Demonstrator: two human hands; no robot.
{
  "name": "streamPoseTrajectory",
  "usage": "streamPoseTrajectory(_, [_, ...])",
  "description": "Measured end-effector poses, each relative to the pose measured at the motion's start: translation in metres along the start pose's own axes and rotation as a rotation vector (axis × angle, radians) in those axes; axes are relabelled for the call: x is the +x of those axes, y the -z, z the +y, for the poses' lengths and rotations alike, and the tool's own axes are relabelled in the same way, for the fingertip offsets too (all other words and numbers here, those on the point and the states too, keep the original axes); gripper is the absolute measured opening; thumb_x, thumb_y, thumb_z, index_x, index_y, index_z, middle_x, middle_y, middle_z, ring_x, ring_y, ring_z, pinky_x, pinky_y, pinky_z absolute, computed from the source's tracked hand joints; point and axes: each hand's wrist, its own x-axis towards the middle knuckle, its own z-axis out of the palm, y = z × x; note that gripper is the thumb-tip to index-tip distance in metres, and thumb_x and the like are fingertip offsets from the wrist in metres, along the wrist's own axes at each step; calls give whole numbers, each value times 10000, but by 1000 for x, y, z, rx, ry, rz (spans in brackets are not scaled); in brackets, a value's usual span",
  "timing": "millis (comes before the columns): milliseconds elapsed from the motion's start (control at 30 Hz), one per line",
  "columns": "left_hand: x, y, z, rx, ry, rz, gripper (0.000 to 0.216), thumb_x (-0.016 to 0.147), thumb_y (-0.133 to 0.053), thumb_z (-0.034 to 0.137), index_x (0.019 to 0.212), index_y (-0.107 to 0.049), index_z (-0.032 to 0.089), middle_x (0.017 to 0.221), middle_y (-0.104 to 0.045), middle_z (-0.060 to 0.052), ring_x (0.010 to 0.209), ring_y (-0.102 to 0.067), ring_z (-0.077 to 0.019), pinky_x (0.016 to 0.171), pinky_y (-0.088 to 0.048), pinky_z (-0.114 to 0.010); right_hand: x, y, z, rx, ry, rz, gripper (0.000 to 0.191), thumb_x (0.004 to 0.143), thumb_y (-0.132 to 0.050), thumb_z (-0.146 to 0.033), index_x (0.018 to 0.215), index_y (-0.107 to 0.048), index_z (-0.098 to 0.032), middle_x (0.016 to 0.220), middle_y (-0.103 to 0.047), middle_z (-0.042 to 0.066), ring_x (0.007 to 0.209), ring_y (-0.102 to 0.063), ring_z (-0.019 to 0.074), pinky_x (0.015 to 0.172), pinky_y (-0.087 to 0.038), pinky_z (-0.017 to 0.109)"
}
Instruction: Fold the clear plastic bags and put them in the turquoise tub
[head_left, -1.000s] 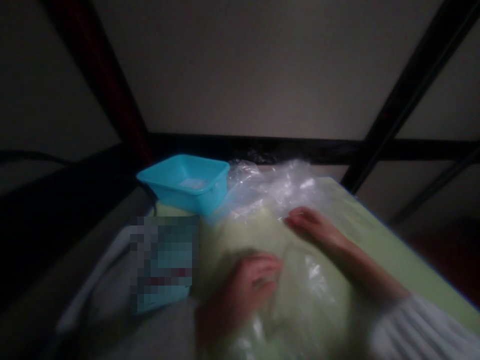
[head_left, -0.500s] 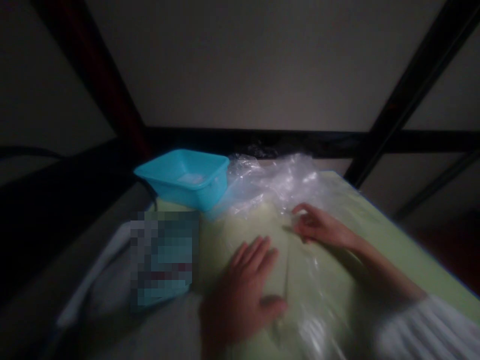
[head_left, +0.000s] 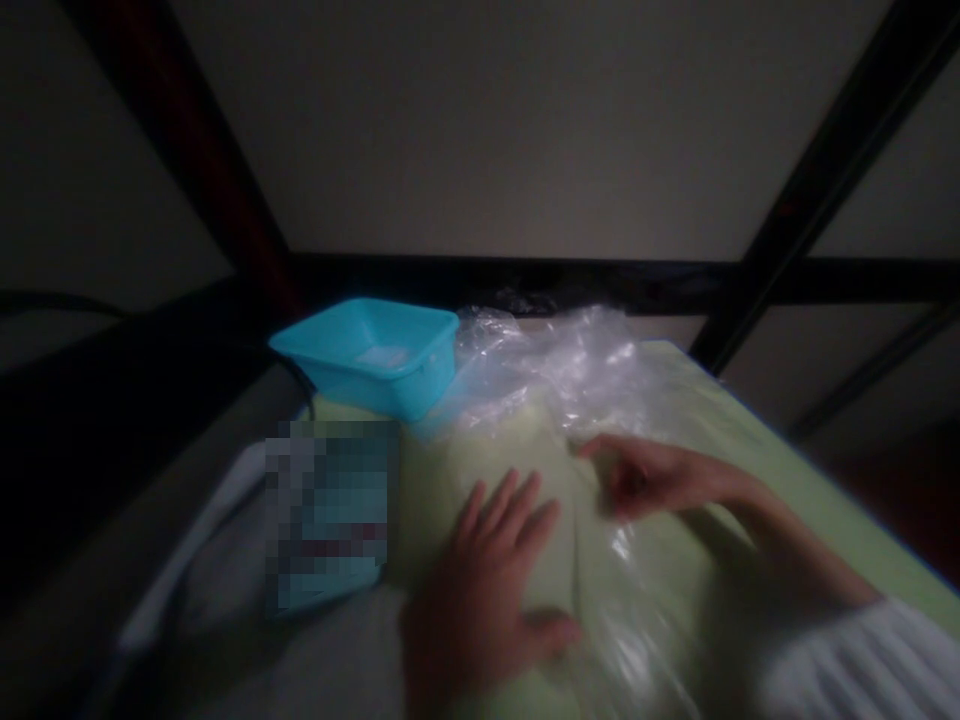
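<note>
My left hand point(head_left: 487, 590) lies flat with fingers spread on a clear plastic bag point(head_left: 637, 590) that covers the pale green table top point(head_left: 750, 450). My right hand point(head_left: 652, 475) rests on the same bag a little farther away, fingers curled and pinched on the plastic film, forefinger pointing left. A crease in the bag runs between the two hands. The far end of the bag point(head_left: 555, 365) is bunched up and crumpled.
A turquoise plastic tub point(head_left: 371, 355) stands at the table's far left corner, beside the crumpled plastic. A blurred-out bluish patch point(head_left: 330, 515) lies left of my left hand. Dark metal frame bars point(head_left: 810, 180) rise behind the table. The room is dim.
My left hand went from curled on the bag to flat and spread. My right hand drew back toward me and curled its fingers on the plastic.
</note>
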Motion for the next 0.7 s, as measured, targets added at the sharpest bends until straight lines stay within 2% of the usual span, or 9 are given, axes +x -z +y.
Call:
streamPoseTrajectory(133, [0, -2, 0, 31, 16, 26, 860, 686, -703, 513, 1430, -355, 263, 1565, -168, -59, 1445, -86, -326, 1152, -41, -553, -5, 4, -1, 14, -49, -1, 615, 543, -760, -58, 1123, -620, -205, 595, -631, -64, 501, -559, 108, 458, -385, 189])
streamPoseTrajectory(333, [-2, 0, 1, 96, 21, 76, 740, 793, -604, 516, 1426, -365, 216, 1550, -213, -84, 1438, -139, -313, 1151, -113, -558, 0, 11, 6, -85, 4, 139, 533, 593, -726, -113, 1099, -595, -214, 584, -618, -57, 519, -564, 135, 479, -396, 229])
streamPoseTrajectory(433, [-2, 1, 2, 120, -62, 141, 628, 828, -579, 474, 1375, -429, 204, 1504, -341, -87, 1414, -242, -301, 1143, -158, -577, 6, 14, 13, -233, 45, 177, 546, 631, -693, -141, 1148, -527, -197, 586, -597, -65, 510, -537, 123, 483, -386, 227])
streamPoseTrajectory(567, [-3, 1, 4, 77, -152, 264, 441, 853, -565, 376, 1250, -540, 185, 1347, -559, -76, 1306, -445, -259, 1144, -221, -553, 10, 16, 18, -386, 94, 193, 525, 685, -648, -158, 1182, -482, -195, 630, -596, -40, 537, -536, 129, 501, -387, 237])
streamPoseTrajectory(700, [-4, 2, 8, 38, -183, 308, 337, 825, -583, 272, 1148, -589, 172, 1228, -642, -84, 1159, -578, -238, 1129, -294, -528, 13, 15, 23, -511, 149, 235, 483, 738, -613, -177, 1201, -477, -207, 674, -601, -14, 585, -549, 144, 536, -402, 255])
